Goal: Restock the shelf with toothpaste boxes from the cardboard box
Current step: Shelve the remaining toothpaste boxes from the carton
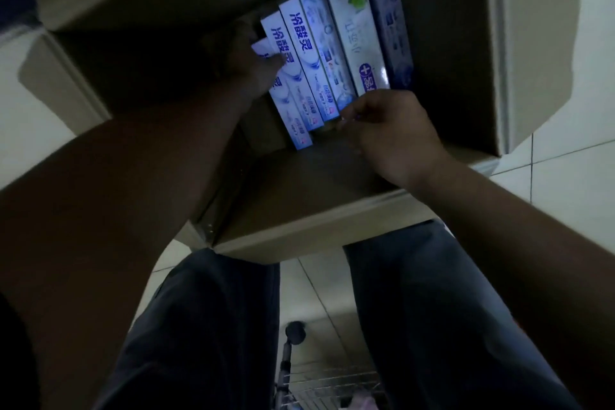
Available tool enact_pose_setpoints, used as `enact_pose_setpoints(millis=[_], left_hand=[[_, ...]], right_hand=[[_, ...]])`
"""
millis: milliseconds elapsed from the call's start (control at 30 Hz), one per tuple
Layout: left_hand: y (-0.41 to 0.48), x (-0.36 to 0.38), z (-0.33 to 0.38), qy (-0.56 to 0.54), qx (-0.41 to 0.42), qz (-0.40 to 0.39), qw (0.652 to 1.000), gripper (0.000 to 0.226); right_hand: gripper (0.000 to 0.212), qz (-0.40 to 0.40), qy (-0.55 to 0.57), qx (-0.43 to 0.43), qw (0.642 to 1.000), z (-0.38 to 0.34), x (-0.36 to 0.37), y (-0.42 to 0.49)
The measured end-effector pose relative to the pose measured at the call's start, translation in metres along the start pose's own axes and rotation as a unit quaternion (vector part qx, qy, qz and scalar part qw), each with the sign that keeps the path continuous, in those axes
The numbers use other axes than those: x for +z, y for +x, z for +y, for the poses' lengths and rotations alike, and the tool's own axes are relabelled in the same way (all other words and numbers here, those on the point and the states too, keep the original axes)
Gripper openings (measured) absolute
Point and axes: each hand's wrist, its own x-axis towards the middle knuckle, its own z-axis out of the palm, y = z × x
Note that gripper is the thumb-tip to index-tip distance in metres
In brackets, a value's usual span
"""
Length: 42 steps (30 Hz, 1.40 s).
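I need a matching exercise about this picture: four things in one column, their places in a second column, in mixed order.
1. left hand
2. right hand
3. white toothpaste box with green leaf
4. wire basket

a. seen between the trouser legs
b. at the near end of the row
c. gripping the leftmost toothpaste box
d. second from the right

Pairs: 1-c, 2-b, 3-d, 4-a

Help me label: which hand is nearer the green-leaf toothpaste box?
Right. The right hand is at the near end of the green-leaf toothpaste box; the left hand grips the leftmost box, across the row.
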Motion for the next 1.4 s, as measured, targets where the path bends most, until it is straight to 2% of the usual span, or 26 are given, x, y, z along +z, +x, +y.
enact_pose_setpoints(millis=[167, 233, 300, 333, 400, 433, 500, 567, 633, 667, 767, 800, 867, 933, 967, 1100, 1200, 1400], left_hand=[[-0.043, -0.024, -0.002, -0.075, -0.004, 0.095, 0.993, 0.048], [-0.069, -0.046, 0.001, -0.148, 0.021, 0.112, 0.982, 0.035], [-0.097, -0.070, 0.005, -0.277, 0.002, 0.098, 0.956, 0.029], [-0.110, -0.081, 0.007, -0.335, -0.019, 0.080, 0.939, 0.028], [-0.133, -0.098, 0.009, -0.414, -0.070, 0.038, 0.907, 0.026], [-0.140, -0.102, 0.009, -0.433, -0.095, 0.028, 0.896, 0.024], [-0.149, -0.101, 0.010, -0.456, -0.145, 0.012, 0.878, 0.024], [-0.149, -0.093, 0.011, -0.463, -0.196, -0.011, 0.864, 0.034], [-0.142, -0.082, 0.012, -0.456, -0.216, -0.046, 0.862, 0.033], [-0.135, -0.076, 0.013, -0.437, -0.215, -0.056, 0.872, 0.030], [-0.101, -0.051, 0.017, -0.316, -0.178, 0.008, 0.932, 0.024], [-0.087, -0.043, 0.018, -0.256, -0.139, 0.040, 0.956, 0.034], [-0.055, -0.028, 0.019, -0.079, -0.020, 0.045, 0.996, 0.050], [-0.028, -0.013, 0.022, 0.060, 0.047, 0.017, 0.997, 0.056], [-0.016, -0.009, 0.025, 0.081, 0.059, 0.011, 0.995, 0.057], [0.010, 0.010, 0.032, -0.015, 0.035, -0.028, 0.999, 0.042], [0.010, 0.016, 0.031, 0.003, 0.045, -0.012, 0.999, 0.029], [-0.006, 0.015, 0.014, -0.069, 0.015, -0.008, 0.997, 0.053]], right_hand=[[0.007, -0.001, 0.003, 0.025, 1.000, -0.009, -0.009, -0.004], [0.005, 0.007, 0.004, 0.030, 1.000, -0.014, -0.013, -0.008], [0.014, 0.016, 0.000, 0.029, 0.999, -0.019, -0.017, -0.012], [0.027, 0.008, 0.007, 0.033, 0.999, -0.023, -0.019, -0.016], [0.061, -0.062, 0.057, 0.045, 0.995, -0.028, -0.021, -0.025], [0.071, -0.107, 0.086, 0.049, 0.989, -0.031, -0.022, -0.030], [0.076, -0.155, 0.140, 0.019, 0.978, -0.033, -0.021, -0.041], [0.070, -0.111, 0.139, -0.058, 0.982, -0.030, -0.020, -0.046], [0.061, -0.047, 0.102, -0.097, 0.989, -0.027, -0.024, -0.049], [0.057, -0.021, 0.093, -0.094, 0.991, -0.024, -0.027, -0.049], [0.047, 0.060, 0.096, -0.065, 0.991, -0.018, -0.040, -0.046], [0.041, 0.085, 0.100, -0.061, 0.990, -0.018, -0.045, -0.046], [0.032, 0.113, 0.113, -0.048, 0.986, -0.017, -0.053, -0.045], [0.017, 0.116, 0.135, -0.037, 0.983, -0.015, -0.060, -0.043], [0.010, 0.113, 0.148, -0.032, 0.982, -0.015, -0.062, -0.043], [0.005, 0.125, 0.145, -0.022, 0.981, -0.016, -0.060, -0.038], [0.013, 0.151, 0.154, 0.000, 0.976, -0.017, -0.054, -0.034], [0.011, 0.165, 0.207, 0.029, 0.964, -0.031, -0.058, -0.039]])
